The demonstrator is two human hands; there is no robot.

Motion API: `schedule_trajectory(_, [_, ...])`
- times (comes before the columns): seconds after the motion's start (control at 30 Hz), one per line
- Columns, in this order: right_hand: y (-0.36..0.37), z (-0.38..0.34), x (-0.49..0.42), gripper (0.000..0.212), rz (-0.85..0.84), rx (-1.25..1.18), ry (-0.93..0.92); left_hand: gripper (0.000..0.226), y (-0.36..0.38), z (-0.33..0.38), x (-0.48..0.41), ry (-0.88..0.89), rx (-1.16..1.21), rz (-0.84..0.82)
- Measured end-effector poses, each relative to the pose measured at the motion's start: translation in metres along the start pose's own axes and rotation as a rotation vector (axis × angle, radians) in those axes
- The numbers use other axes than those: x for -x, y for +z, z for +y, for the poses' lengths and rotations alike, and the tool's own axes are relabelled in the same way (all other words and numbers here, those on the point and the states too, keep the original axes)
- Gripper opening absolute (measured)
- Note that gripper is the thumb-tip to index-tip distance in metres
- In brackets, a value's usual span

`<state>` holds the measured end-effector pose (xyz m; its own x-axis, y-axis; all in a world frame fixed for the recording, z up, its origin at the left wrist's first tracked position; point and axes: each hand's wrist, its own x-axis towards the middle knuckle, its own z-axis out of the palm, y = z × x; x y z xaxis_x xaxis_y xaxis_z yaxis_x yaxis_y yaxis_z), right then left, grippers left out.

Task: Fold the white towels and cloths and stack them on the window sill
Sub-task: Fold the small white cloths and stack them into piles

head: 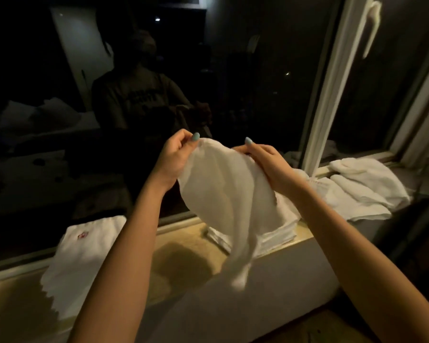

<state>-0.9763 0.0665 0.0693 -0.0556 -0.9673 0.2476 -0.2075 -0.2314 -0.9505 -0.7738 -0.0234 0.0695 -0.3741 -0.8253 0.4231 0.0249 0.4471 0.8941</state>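
The window sill [183, 248] carries a flat white cloth with a small red mark [84, 251] at its left end. Above the sill, the left hand [174, 154] and right hand [265, 162] each pinch the top edge of a white cloth [223, 191] with curled fingers and thumb, so that it hangs in the air with its lower corner blurred. Behind it a stack of folded cloths [278, 233] rests on the sill, loosely folded towels [364, 186] lie farther right, and the dark window pane [159, 95] stands beyond.
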Motion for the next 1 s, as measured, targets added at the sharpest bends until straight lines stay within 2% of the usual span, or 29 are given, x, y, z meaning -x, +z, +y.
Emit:
schedule_trajectory(0.17, [-0.064, -0.025, 0.013, 0.031, 0.066, 0.202, 0.024, 0.023, 0.041, 0.041, -0.03, 0.097, 0.08, -0.098])
schedule_trajectory(0.23, [-0.093, -0.024, 0.019, 0.043, 0.09, 0.354, 0.04, 0.024, 0.056, 0.046, -0.041, 0.107, 0.083, -0.111])
schedule_trajectory(0.3, [-0.119, -0.016, 0.026, 0.05, 0.128, 0.567, 0.084, 0.024, 0.07, 0.043, -0.05, 0.104, 0.033, -0.078])
schedule_trajectory(0.4, [-0.156, 0.005, 0.041, 0.041, 0.195, 0.745, 0.176, 0.024, 0.088, 0.027, -0.057, 0.066, -0.064, 0.014])
schedule_trajectory(0.5, [-0.182, 0.016, 0.063, 0.027, 0.206, 0.54, 0.211, 0.025, 0.107, 0.009, -0.055, -0.014, -0.087, 0.049])
schedule_trajectory(0.57, [-0.195, 0.016, 0.073, 0.017, 0.222, 0.347, 0.165, 0.022, 0.122, 0.005, -0.05, -0.062, -0.071, 0.054])
schedule_trajectory(0.7, [-0.223, 0.009, 0.076, 0.022, 0.174, 0.003, 0.035, 0.016, 0.162, 0.016, -0.043, -0.056, 0.021, 0.016])
schedule_trajectory(0.83, [-0.24, 0.001, 0.073, 0.018, 0.049, 0.027, 0.024, 0.013, 0.213, 0.026, -0.047, -0.027, 0.121, -0.074])
schedule_trajectory(1.0, [-0.264, -0.003, 0.078, 0.027, -0.232, 0.124, 0.105, 0.022, 0.269, 0.026, -0.05, -0.126, 0.267, -0.099])
